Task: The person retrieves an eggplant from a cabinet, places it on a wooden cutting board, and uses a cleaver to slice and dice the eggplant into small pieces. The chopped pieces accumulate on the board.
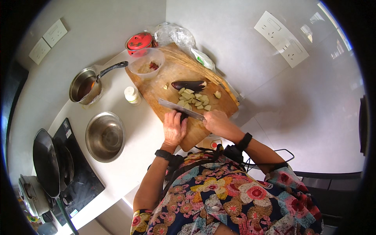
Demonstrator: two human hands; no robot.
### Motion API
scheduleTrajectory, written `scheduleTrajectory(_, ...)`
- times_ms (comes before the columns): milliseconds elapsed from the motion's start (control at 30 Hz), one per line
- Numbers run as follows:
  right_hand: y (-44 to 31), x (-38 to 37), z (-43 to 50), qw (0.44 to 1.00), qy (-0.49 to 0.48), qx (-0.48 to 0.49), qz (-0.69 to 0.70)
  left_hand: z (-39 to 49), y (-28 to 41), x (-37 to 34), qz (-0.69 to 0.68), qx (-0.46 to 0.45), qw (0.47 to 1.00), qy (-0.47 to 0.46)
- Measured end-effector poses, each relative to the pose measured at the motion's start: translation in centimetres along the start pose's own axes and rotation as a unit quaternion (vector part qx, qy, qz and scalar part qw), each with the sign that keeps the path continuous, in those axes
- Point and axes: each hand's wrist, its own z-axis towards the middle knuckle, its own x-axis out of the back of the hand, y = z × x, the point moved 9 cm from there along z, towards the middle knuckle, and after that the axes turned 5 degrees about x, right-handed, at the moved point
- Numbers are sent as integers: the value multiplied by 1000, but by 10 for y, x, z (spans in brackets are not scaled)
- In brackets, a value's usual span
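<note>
In my right hand [216, 121] is the handle of a kitchen knife [179, 109], its broad blade slanting to the upper left across a wooden cutting board [192, 133]. My left hand [175, 126] presses a dark piece of eggplant [184, 116] onto the board, close against the blade; most of that piece is hidden by the fingers and the knife. Beyond the blade lies a pile of cut pale eggplant chunks [197, 101]. Behind them rests a larger dark purple eggplant [189, 85]. One small pale piece [217, 94] sits apart at the right.
A clear plastic bowl [146, 69] with reddish bits stands on the board's far left, near a red lidded pot [139, 41]. Straw stalks [191, 63] lie along the far edge. Leftward are a white bottle [132, 95], saucepan [85, 86], metal bowl [105, 137] and wok [46, 163].
</note>
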Motion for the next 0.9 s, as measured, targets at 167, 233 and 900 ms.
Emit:
scheduleTrajectory(167, 1, -11, 15, 998, 40, -27, 34, 0, 5, 2, 32, -25, 999, 12)
scheduleTrajectory(233, 7, -12, 16, 996, 45, -48, 57, -1, 5, 1, 33, -25, 999, 13)
scheduleTrajectory(900, -4, 21, -22, 999, 27, -14, 40, 0, 3, 1, 20, -10, 1000, 1)
